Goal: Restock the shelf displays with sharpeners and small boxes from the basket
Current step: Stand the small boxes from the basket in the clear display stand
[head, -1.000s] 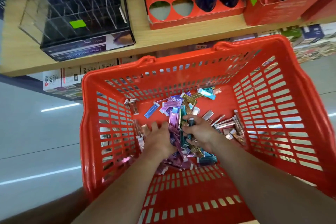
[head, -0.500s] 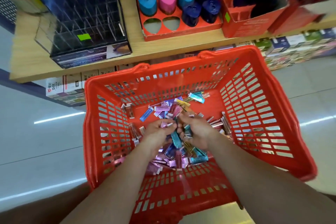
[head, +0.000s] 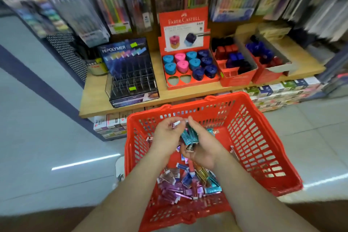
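Wooden shelf, beyond both hands, carries the displays to be filled. Red basket, directly beneath the hands, stands just before the shelf edge, so each lift is short. Clear tiered display case, ahead and left of the left hand, shows empty slots, probably the destination. The sharpener tray, ahead of the hands, has two vacant holes at its front. Loose small boxes lie heaped below the wrists. The right hand curls round a teal bunch; the left pinches one box, likely squaring them for insertion. The basket's far wall stands between hands and shelf
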Action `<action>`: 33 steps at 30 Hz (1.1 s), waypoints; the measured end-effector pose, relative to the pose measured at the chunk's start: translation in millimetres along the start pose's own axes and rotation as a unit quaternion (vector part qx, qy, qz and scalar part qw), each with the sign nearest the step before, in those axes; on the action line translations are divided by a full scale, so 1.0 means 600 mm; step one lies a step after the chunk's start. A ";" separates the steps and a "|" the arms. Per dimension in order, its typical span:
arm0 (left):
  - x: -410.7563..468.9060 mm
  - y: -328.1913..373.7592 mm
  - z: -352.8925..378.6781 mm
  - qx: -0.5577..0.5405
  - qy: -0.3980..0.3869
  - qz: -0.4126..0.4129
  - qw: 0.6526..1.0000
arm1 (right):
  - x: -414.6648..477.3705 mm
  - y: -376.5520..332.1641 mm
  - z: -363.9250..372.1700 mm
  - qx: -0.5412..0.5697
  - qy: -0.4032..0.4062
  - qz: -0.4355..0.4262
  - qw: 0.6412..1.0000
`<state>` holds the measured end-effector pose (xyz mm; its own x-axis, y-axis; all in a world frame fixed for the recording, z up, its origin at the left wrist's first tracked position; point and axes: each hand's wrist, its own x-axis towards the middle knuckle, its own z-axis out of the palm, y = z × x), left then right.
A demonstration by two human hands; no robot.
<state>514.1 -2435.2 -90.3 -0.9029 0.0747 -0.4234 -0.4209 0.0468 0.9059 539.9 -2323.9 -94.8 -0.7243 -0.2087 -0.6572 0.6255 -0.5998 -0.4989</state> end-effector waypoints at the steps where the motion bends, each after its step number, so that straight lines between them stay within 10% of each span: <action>1: -0.013 0.009 0.004 0.036 0.011 0.031 0.999 | -0.009 0.000 0.015 0.009 -0.004 -0.015 1.000; 9: -0.073 0.113 -0.050 0.238 0.067 0.238 0.939 | -0.095 -0.022 0.124 0.109 -0.074 -0.073 0.989; 24: 0.077 0.270 -0.186 -0.031 -0.030 0.052 0.998 | 0.053 -0.124 0.227 0.026 -0.126 -0.093 0.987; 29: 0.156 0.251 -0.227 0.079 0.055 0.068 0.993 | 0.125 -0.136 0.210 -0.052 -0.113 -0.112 0.986; 33: 0.195 0.231 -0.270 0.354 0.111 0.112 0.922 | 0.163 -0.134 0.197 -0.208 -0.088 -0.202 0.953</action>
<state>336.0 -2581.5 -12.5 -0.9890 -0.0397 -0.1426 -0.1294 0.6991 0.7032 384.7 -2387.6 -52.4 -0.9448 -0.1745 -0.2772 0.3197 -0.3074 -0.8962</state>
